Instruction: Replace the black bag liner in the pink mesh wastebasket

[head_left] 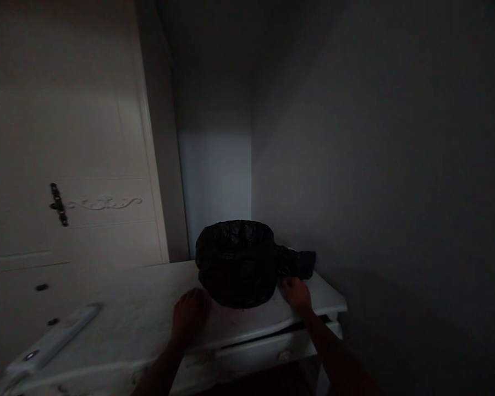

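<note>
A round container lined with a black plastic bag [237, 269] stands on a white dresser top [136, 308]. Some bunched black plastic [299, 264] sticks out from its right side. My left hand [192, 313] is at the container's lower left, on or just above the dresser top, its fingers dark and hard to make out. On the other side, my right hand [296, 292] has its fingers curled close to the container's lower right, just below the bunched plastic. Whether either hand grips anything is hidden by the dim light.
A long white power strip [55, 341] lies at the dresser's left end. Behind stands a white wardrobe [103, 137] with a dark handle [59, 204]. Grey walls meet behind the container. A dresser drawer [268, 352] sits slightly open at the front.
</note>
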A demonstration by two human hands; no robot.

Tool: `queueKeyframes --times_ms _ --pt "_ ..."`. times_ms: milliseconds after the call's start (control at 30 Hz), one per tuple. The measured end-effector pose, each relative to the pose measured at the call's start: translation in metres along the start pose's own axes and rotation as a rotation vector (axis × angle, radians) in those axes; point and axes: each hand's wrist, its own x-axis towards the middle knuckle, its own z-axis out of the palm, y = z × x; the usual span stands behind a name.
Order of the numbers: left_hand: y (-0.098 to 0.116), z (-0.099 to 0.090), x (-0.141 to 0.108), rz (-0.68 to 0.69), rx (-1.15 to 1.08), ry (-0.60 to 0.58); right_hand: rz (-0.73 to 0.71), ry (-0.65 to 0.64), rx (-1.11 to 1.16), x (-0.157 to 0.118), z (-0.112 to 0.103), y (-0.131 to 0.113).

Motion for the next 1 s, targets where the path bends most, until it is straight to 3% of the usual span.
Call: queueKeyframes --times_ms 333,600,1000 --pt "0.0 -0.001 -0.001 0.013 -0.001 -0.006 -0.005 -0.005 -0.012 0.0 -0.001 0.001" --pt "-0.005 0.009 0.003 0.018 0.004 0.007 0.021 -0.015 -0.012 -0.002 -0.004 -0.003" --pt "-0.002 0.005 0.002 0.001 -0.006 0.007 -0.012 0.008 -0.02 -0.001 -0.001 -0.001"
